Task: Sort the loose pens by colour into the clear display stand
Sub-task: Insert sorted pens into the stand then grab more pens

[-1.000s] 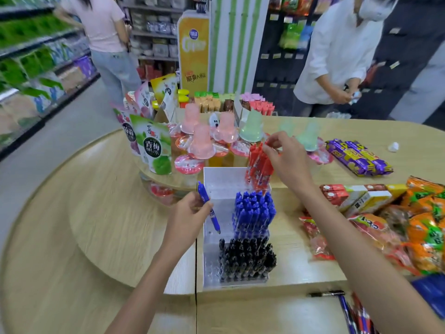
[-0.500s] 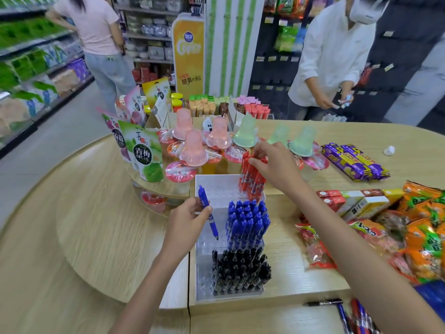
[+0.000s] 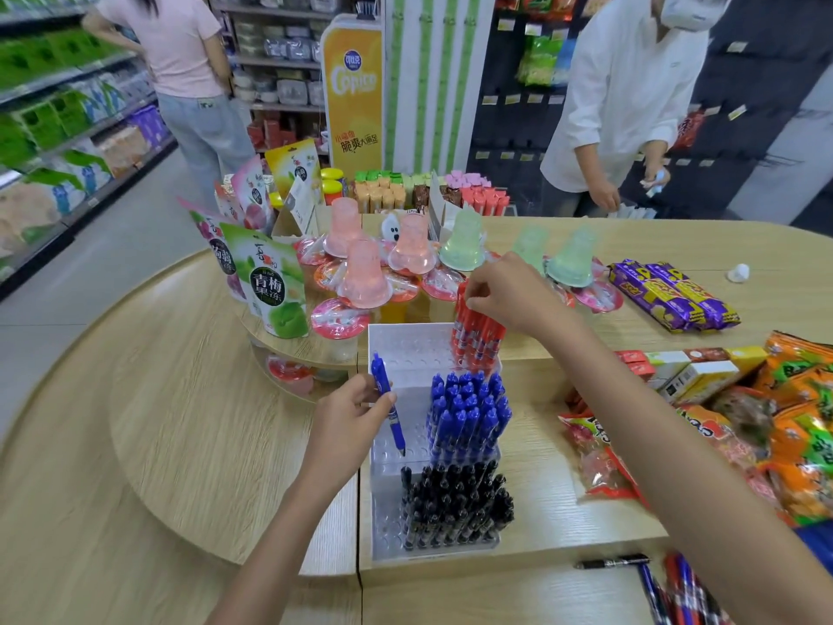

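The clear tiered display stand point(image 3: 408, 349) sits on the wooden table. Black pens point(image 3: 455, 507) fill its front tier, blue pens point(image 3: 466, 412) the middle tier, red pens point(image 3: 478, 331) the right of the back tier. My left hand point(image 3: 349, 421) pinches a single blue pen point(image 3: 387, 401), tip down over the empty left holes of the middle tier. My right hand point(image 3: 509, 293) pinches the top of a red pen at the back tier. Loose pens point(image 3: 667, 588) lie at the table's front right edge.
Jelly cups point(image 3: 363, 281) and green pouches point(image 3: 268, 281) crowd a round stand behind the pen stand. Snack packs point(image 3: 793, 421) and small boxes point(image 3: 689, 372) lie to the right. A person in white point(image 3: 631, 97) stands across the table; another stands in the left aisle.
My right hand has lowered slightly onto the red pens. My left hand still holds the blue pen over the middle tier. The view has shifted a little.
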